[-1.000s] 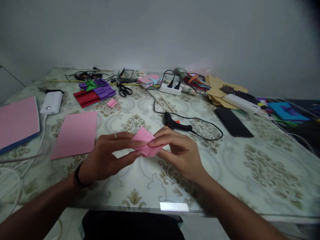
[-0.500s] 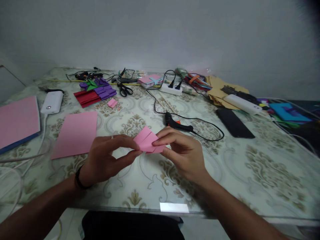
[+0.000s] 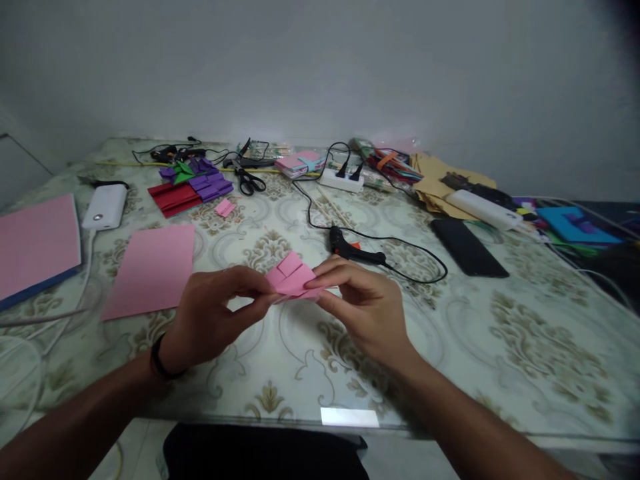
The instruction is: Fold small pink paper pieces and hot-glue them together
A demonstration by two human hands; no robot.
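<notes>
Between both hands, a little above the table, is a small folded piece of pink paper [image 3: 291, 275] with crease lines and overlapping flaps. My left hand [image 3: 217, 313] pinches its left corner between thumb and fingers. On the opposite side, my right hand [image 3: 367, 303] grips the right corner the same way; its fingertips cover part of the paper. A flat pink sheet [image 3: 153, 267] lies on the table left of my left hand. Beyond my right hand rests a black glue gun [image 3: 355, 247] with its cord looping to the right.
Black scissors [image 3: 247, 180], folded red paper [image 3: 175, 197] and purple paper [image 3: 213, 185] lie at the back. A white power strip [image 3: 343, 179] has black plugs in it. On the right is a black phone [image 3: 469, 247]; left, a white power bank [image 3: 105, 207] and a pink paper stack [image 3: 37, 243].
The pink paper has tilted in my hands, and a crossing slit or flap edge now shows on its upper face. Both hands keep their hold, shifted only slightly.
</notes>
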